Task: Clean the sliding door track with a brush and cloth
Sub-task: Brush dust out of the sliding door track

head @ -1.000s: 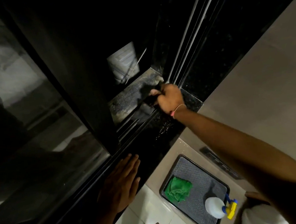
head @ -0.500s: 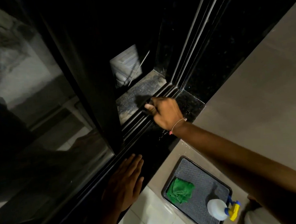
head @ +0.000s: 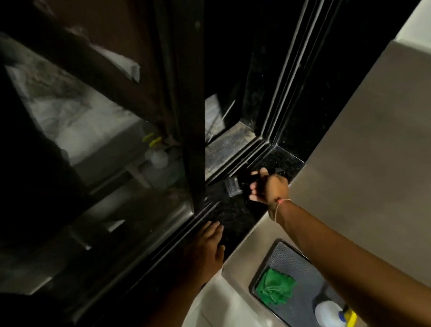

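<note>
The sliding door track [head: 237, 158] runs diagonally along a dark sill, with dusty grey grit beyond its rails. My right hand [head: 269, 188] hovers over the black stone threshold just in front of the track, shut on a dark brush [head: 232, 186] whose pale head points left. Flat on the threshold near the door's lower rail rests my left hand [head: 206, 241], fingers spread and holding nothing. A crumpled green cloth [head: 275, 286] lies in a grey-lined tray [head: 285, 254] on the floor at the lower right.
A white spray bottle with a yellow and blue trigger [head: 331, 317] stands in the same tray. The dark door frame [head: 190, 112] rises upright left of my right hand, with reflective glass [head: 88, 150] beyond it. A beige wall [head: 381, 159] fills the right.
My right hand has drawn the brush back from the far corner of the track, along the rails, onto the black threshold. My left hand stays flat on the sill.
</note>
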